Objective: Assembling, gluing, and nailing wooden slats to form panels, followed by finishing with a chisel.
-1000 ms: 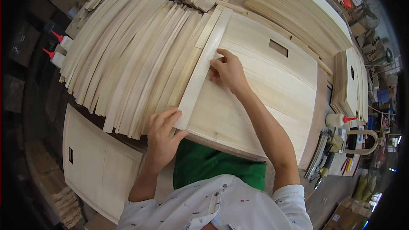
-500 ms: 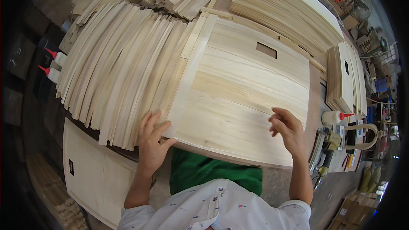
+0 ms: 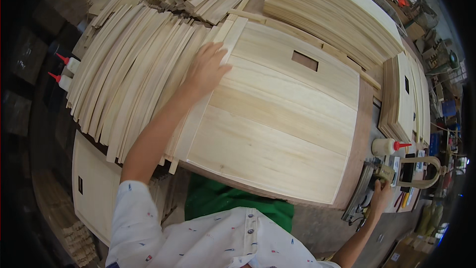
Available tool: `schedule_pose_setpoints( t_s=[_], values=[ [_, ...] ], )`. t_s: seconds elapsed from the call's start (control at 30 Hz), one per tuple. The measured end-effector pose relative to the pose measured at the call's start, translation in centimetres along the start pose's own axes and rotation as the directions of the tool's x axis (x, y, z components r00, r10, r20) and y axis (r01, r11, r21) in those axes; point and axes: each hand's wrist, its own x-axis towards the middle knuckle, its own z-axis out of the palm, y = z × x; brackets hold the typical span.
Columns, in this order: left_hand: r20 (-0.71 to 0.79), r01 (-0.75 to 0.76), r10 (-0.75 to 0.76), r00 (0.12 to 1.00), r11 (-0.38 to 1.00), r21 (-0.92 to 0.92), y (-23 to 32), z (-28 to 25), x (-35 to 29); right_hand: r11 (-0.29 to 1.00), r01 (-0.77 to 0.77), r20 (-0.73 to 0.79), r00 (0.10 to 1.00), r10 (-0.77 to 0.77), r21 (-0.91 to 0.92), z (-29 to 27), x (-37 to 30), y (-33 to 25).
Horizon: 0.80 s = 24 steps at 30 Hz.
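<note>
My left hand (image 3: 208, 68) rests near the far end of a pale wooden strip (image 3: 196, 124) along the left edge of a wide wooden panel (image 3: 272, 119). Its fingers are extended and lie over the strip and the neighbouring narrow strips. The panel is made of several boards and has a dark rectangular cutout (image 3: 305, 61) toward its far side. To the right of the panel, my right hand (image 3: 379, 196) is closed around a nail gun (image 3: 384, 171), with the fingers partly hidden. The tool's long dark magazine slants toward me beside the table edge.
Loose wooden strips (image 3: 119, 74) lie in a wide pile at left. Stacked panels (image 3: 332, 15) stand at the back, and smaller ones (image 3: 396, 97) at right. A white glue bottle (image 3: 384, 147) with a red tip lies beyond the nail gun, near a curved wooden frame (image 3: 421, 183).
My left hand has moved away from me, from the near left corner to the strip's far end. My right hand has left the space over the panel and taken hold of the nail gun.
</note>
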Motion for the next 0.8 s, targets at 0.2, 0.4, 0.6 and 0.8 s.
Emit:
schedule_pose_setpoints(
  t_s=[0.2,0.4,0.6,0.8],
  values=[
    [0.019,0.053,-0.056,0.998,0.988,0.148,-2.1,4.4,4.5,0.993,0.009,-0.028,1.0,-0.012,-0.119,0.2,0.0,1.2],
    [-0.076,0.084,-0.076,0.994,0.99,0.111,-2.0,5.1,4.3,0.977,-0.134,0.042,0.989,0.142,-0.164,0.4,0.6,5.9],
    [-0.066,0.179,-0.169,0.983,0.968,0.174,-2.2,5.4,4.3,0.906,-0.355,0.262,0.919,0.293,0.232,-0.2,1.4,6.7],
    [-0.047,0.208,-0.203,0.978,0.967,0.146,-2.6,4.8,4.8,0.648,-0.572,0.486,0.808,0.335,0.504,-1.3,1.7,4.3]
  ],
)
